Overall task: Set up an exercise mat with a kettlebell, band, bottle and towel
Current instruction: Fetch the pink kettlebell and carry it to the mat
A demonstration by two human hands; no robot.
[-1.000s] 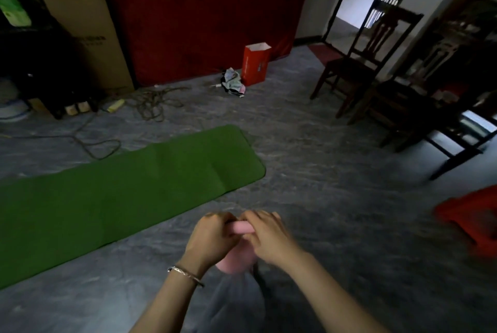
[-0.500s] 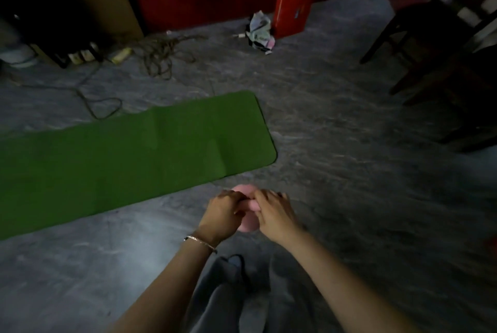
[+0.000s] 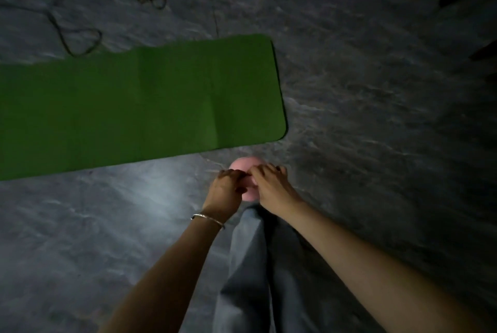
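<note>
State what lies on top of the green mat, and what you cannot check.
The visible part of the green mat is bare. The pink kettlebell is off it, gripped by left hand and right hand above grey floor. The mat's left end runs out of view.

I can't read any text, label, brand or number on anything in front of me; it's too dim.

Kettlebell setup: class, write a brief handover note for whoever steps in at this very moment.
Left hand and right hand: both closed on the pink kettlebell, by its top.
Kettlebell: just off the near right corner of the green mat; whether it touches the floor is unclear.
Done: mat unrolled flat, bare.
Left: set the kettlebell down; band, bottle and towel are not in view.
</note>
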